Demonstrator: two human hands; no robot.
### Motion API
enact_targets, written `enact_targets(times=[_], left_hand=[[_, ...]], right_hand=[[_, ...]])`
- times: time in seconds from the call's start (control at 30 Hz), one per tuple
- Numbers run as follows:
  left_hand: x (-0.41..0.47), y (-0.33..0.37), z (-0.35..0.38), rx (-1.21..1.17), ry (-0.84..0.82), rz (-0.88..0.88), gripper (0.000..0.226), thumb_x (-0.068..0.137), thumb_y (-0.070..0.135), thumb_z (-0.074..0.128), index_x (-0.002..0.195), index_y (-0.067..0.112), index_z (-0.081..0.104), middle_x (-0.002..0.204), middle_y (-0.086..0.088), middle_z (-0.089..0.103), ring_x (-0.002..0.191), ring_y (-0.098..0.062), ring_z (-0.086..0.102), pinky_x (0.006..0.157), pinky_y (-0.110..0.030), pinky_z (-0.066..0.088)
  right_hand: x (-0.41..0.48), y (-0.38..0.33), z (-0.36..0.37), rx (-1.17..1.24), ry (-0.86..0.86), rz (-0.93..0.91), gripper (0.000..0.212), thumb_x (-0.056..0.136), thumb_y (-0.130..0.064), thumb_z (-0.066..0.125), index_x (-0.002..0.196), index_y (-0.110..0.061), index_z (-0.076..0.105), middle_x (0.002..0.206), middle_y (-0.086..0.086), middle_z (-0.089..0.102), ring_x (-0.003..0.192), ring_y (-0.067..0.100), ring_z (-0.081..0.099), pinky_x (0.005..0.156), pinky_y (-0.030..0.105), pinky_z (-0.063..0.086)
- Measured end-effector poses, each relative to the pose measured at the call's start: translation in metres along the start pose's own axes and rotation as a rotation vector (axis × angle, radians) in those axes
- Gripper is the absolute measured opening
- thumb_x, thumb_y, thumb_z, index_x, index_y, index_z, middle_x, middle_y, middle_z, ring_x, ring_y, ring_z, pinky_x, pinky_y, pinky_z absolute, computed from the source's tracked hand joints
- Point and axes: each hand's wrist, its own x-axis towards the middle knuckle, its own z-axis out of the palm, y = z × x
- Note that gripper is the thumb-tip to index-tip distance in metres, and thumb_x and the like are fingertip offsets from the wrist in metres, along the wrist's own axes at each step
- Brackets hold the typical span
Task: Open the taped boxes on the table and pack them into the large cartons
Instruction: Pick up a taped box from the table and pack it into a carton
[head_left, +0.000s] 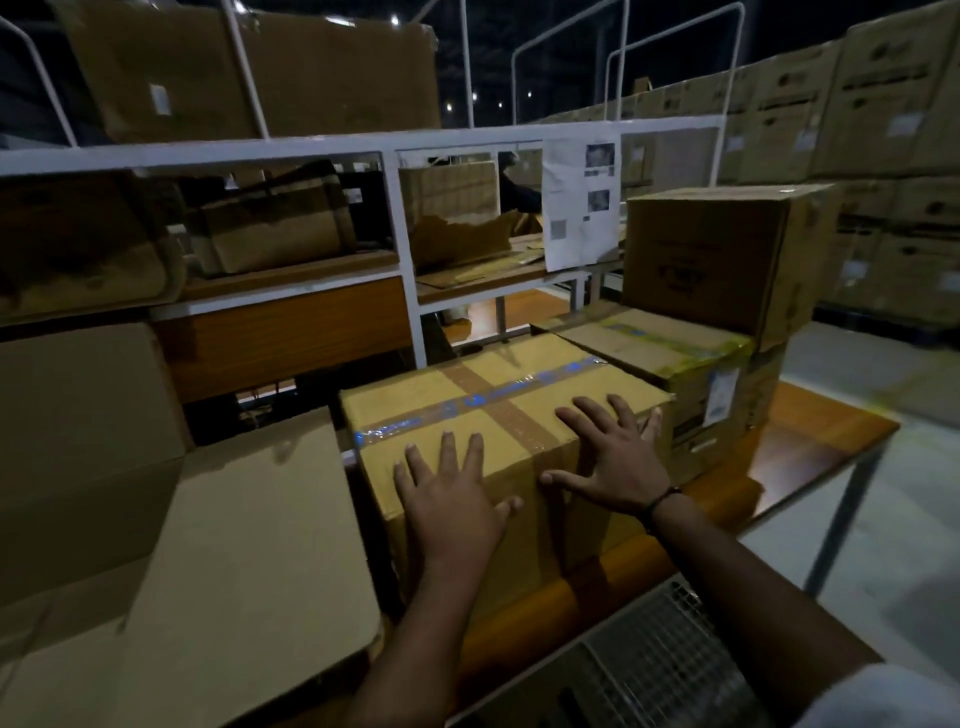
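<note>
Head view: your left hand (452, 504) and right hand (618, 462) lie flat, fingers spread, gripping nothing, atop the tape-crossed tan cardboard box (426, 400) at the orange wooden desk's (821, 441) near edge; it looks stiff and likely weighty, so take it by opposite sides.

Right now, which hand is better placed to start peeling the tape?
Probably the right hand: its thumb lies at the brown tape on the box; the left hand rests on bare cardboard.
</note>
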Motion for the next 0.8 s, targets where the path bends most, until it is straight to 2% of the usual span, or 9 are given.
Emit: enact_targets(times=[0.1,0.23,0.37,0.57,0.7,0.8], left_hand=[[-0.006,0.007,0.005,-0.009,0.043,-0.031,0.096,0.084,0.083,0.048,0.162,0.04,0.012,0.172,-0.001,0.013,0.155,-0.042,0.006,0.121,-0.061,0.008],[-0.012,0.004,0.018,-0.037,0.161,-0.004,0.094,0.078,0.082,0.058,0.158,0.039,0.033,0.165,-0.003,0.035,0.15,-0.041,0.026,0.116,-0.063,0.019],[-0.009,0.001,0.024,0.052,0.191,0.01,0.093,0.081,0.087,0.044,0.16,0.041,0.025,0.166,0.001,0.031,0.151,-0.039,0.025,0.117,-0.059,0.017],[0.002,0.001,0.029,0.039,0.179,-0.025,0.092,0.074,0.085,0.058,0.152,0.038,0.046,0.157,0.0,0.047,0.145,-0.039,0.035,0.113,-0.058,0.024],[0.002,-0.003,0.035,-0.012,0.301,0.019,0.089,0.07,0.076,0.073,0.145,0.031,0.057,0.149,-0.004,0.056,0.139,-0.039,0.045,0.107,-0.055,0.032],[0.002,-0.008,0.045,-0.013,0.396,0.036,0.084,0.073,0.076,0.07,0.141,0.028,0.061,0.146,-0.003,0.059,0.133,-0.037,0.05,0.108,-0.058,0.028]], right_hand=[[0.0,0.003,0.007,0.032,0.064,-0.008,0.1,0.066,-0.101,0.034,0.152,-0.051,0.027,0.165,-0.015,0.02,0.154,0.026,0.004,0.109,0.081,-0.005],[0.0,0.007,0.019,0.092,0.169,-0.004,0.096,0.068,-0.101,0.038,0.149,-0.05,0.035,0.162,-0.017,0.027,0.154,0.02,0.008,0.109,0.081,-0.003],[0.005,0.011,0.026,0.129,0.231,-0.014,0.094,0.067,-0.1,0.042,0.145,-0.048,0.043,0.159,-0.016,0.035,0.153,0.021,0.016,0.109,0.081,-0.002],[0.014,0.013,0.029,0.141,0.267,-0.022,0.093,0.065,-0.099,0.047,0.139,-0.043,0.052,0.153,-0.013,0.042,0.148,0.024,0.025,0.109,0.079,0.001],[0.017,0.021,0.032,0.191,0.353,-0.051,0.089,0.067,-0.097,0.049,0.137,-0.041,0.056,0.151,-0.013,0.046,0.145,0.023,0.032,0.108,0.076,0.013],[0.022,0.039,0.035,0.173,0.414,-0.01,0.098,0.062,-0.098,0.054,0.137,-0.034,0.059,0.15,-0.008,0.047,0.142,0.028,0.037,0.107,0.072,0.02]])
